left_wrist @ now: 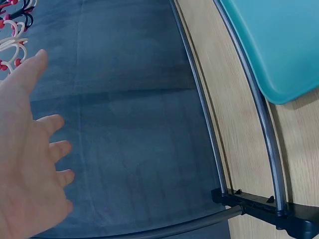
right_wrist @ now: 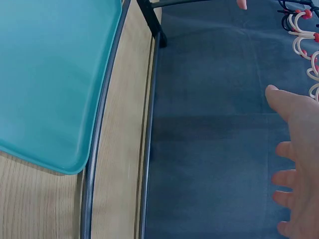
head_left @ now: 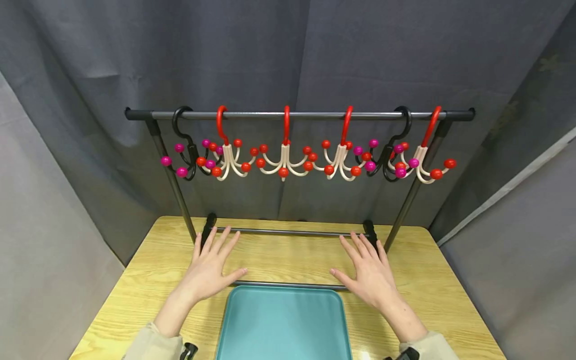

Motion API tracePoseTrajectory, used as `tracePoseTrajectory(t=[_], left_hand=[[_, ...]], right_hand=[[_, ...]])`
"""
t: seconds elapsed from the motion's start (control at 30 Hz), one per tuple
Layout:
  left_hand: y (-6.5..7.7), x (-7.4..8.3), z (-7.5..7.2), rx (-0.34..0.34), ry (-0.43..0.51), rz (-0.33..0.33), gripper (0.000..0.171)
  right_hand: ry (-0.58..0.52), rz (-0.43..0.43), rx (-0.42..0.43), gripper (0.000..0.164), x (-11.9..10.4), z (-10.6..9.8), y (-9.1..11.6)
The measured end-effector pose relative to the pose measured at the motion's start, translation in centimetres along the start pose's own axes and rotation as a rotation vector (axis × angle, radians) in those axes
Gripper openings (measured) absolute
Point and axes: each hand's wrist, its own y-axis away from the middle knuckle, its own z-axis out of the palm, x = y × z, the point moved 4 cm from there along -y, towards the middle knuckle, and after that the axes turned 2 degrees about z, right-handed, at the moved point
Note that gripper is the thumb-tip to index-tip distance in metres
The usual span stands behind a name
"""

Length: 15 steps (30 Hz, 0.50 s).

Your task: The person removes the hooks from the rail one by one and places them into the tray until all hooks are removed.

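Holding L hand (head_left: 208, 272) & R hand (head_left: 371, 275) spread nr lower rack (head_left: 180, 200), gripping nothing, w/ 6 hooks (head_left: 285, 156) hanging on top bar (head_left: 256, 115), prob. standing at start or finish, amt left unclear.

Smooth metal rail (head_left: 256, 115), glossy plastic hooks (head_left: 286, 127), matt cloth curtain (head_left: 252, 55), smooth plastic tray (head_left: 284, 325), wood-grained table (head_left: 292, 255)
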Motion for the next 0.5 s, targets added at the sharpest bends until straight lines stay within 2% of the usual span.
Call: tracePoseTrajectory(t=[0.13, 0.27, 0.5], left_hand=[[-0.1, -0.3, -0.3, 0.032, 0.004, 0.003, 0.082], [-0.3, -0.8, -0.8, 0.095, -0.007, 0.003, 0.077], [-0.5, -2.1, -2.2, 0.283, -0.018, -0.003, 0.051]], right_hand=[[-0.007, -0.007, 0.049, 0.073, 0.0, -0.4, 0.0], [-0.025, -0.019, 0.147, 0.062, -0.1, -1.1, -0.1], [-0.075, -0.046, 0.323, 0.037, 0.0, -2.4, -0.2]])
